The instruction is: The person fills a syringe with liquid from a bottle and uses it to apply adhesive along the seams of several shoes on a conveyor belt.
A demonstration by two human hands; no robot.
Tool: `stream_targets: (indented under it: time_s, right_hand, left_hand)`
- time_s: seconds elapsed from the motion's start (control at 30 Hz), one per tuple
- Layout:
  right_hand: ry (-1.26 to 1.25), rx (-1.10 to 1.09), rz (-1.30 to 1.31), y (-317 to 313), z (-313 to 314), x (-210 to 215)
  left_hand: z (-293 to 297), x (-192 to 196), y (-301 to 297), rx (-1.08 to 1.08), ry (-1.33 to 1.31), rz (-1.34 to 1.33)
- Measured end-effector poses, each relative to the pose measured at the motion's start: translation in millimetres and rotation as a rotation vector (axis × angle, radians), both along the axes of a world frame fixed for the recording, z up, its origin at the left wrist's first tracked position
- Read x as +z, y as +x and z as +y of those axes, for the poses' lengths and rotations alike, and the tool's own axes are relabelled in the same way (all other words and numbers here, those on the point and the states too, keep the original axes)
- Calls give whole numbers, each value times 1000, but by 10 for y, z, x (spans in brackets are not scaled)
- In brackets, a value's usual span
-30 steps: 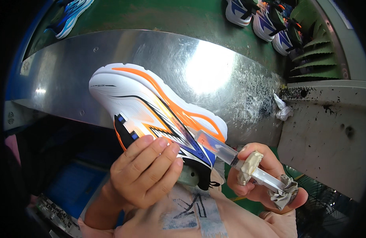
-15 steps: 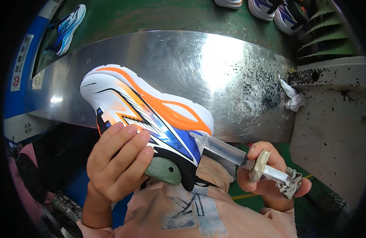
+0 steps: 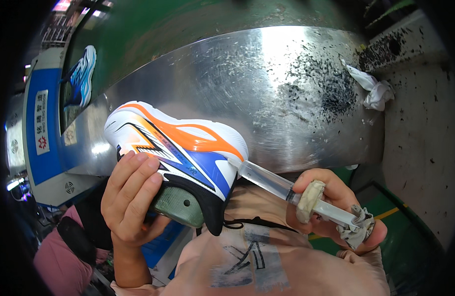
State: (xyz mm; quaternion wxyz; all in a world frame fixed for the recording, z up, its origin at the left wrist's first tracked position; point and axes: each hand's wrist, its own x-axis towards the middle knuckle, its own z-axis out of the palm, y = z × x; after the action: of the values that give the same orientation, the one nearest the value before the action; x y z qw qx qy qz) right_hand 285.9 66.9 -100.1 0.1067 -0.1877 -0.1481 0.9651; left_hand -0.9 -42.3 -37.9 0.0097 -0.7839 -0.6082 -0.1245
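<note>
In the head view, the left hand [image 3: 133, 197] grips a running shoe [image 3: 180, 153], white, orange and blue, held on its side above the lap, its fingers [image 3: 138, 170] wrapped over the upper and the thumb under a grey-green last [image 3: 180, 204] that fills the shoe's opening. The right hand [image 3: 336, 207], to the right of the shoe, is closed around a clear syringe-like applicator [image 3: 276, 182], its fingers curled about the barrel beside a wad of dried tape [image 3: 309, 200] and the thumb end near a rag-wrapped plunger [image 3: 358, 227]. The applicator's tip touches the shoe at the heel, where the white midsole meets the upper. Beyond the shoe lies a curved polished steel counter [image 3: 227, 84], speckled with dark debris [image 3: 331, 89] toward its right, and a crumpled white rag [image 3: 373, 89] lies further right at the counter's edge. A blue and white sneaker [image 3: 82, 74] rests on a green belt well to the left of the held shoe. To do this step well, it seems wise to keep the shoe firmly braced against the last, hold the tip right on the seam, and press gently so that material goes in a thin line and does not smear over the coloured side panel.
</note>
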Motion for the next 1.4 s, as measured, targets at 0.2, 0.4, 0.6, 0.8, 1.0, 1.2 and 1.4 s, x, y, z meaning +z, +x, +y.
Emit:
stream_targets:
  time_s: [0.2, 0.4, 0.6, 0.8, 1.0, 1.2, 1.4]
  right_hand:
    - [-87, -147, 47, -26, -72, 5]
    - [106, -261, 35, -66, -158, -51]
    - [122, -420, 92, -10, -190, -68]
    - [61, -485, -19, -41, -221, 86]
    - [51, -574, 17, -176, -364, 191]
    - [182, -574, 131, -243, -640, 166]
    - [369, -522, 97, -339, -861, 182]
  left_hand:
    - [295, 71, -66, -86, -47, 43]
    - [878, 143, -128, -354, -147, 196]
    - [826, 177, 286, -155, -175, 176]
    - [795, 165, 645, 177, -204, 113]
    - [886, 179, 853, 371, -205, 79]
    - [981, 226, 857, 441, -224, 6]
    - [955, 208, 692, 440, -176, -79]
